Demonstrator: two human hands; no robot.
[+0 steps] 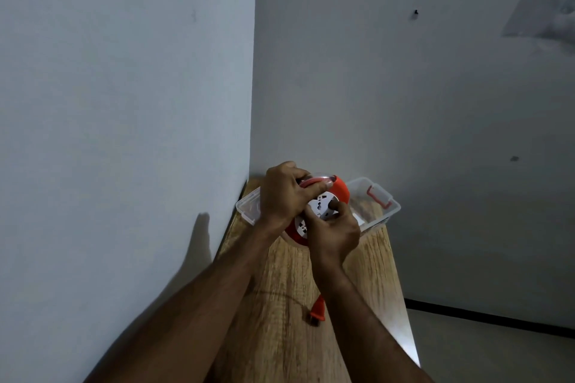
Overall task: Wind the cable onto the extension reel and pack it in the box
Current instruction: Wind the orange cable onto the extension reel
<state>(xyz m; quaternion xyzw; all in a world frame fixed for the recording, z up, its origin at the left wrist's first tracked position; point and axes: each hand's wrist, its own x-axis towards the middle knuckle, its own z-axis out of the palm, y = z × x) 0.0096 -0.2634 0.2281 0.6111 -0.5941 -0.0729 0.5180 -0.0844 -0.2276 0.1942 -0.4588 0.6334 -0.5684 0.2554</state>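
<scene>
A round orange extension reel (339,193) with a white socket face is held up above the wooden table (289,305), in front of the box. My left hand (284,194) grips its top rim and handle. My right hand (334,232) pinches a small dark knob on the white face. The orange plug (317,315) lies on the table near my right forearm; its cable is mostly hidden behind the arm. A clear plastic box (378,207) with a red clip stands open at the table's far end, partly hidden by the reel.
The narrow table stands in a corner, with a grey wall close along its left side and another behind the box. To the right the table edge drops to a pale floor (497,351) with a dark skirting line.
</scene>
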